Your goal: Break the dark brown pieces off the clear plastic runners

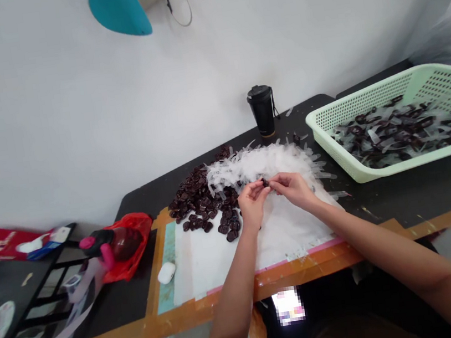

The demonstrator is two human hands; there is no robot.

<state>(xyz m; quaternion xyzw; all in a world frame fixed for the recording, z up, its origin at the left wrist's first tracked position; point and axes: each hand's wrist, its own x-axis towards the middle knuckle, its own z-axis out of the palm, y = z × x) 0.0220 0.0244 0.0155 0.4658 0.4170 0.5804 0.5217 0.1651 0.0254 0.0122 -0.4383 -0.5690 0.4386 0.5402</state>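
Over the white sheet point(199, 265), my two hands meet at a small dark brown piece point(265, 182). My left hand point(251, 199) pinches it between thumb and fingertips. My right hand point(291, 189) is also closed, its thumb and fingertips touching the piece from the right. To the left of my hands lies a heap of small, shiny dark brown pieces point(195, 193). A pile of thin, translucent white strips point(256, 162) lies just beyond my hands. What exactly the piece is, and whether a strip is attached to it, is too small to tell.
A pale green basket point(360, 169) on the right holds dark pieces with translucent strips. A black lidded cup point(262, 110) stands by the wall. At left are a white earbud case point(167, 273) and a red tray point(144, 231) with a bottle point(124, 243). A lit phone point(288, 305) lies below the table edge.
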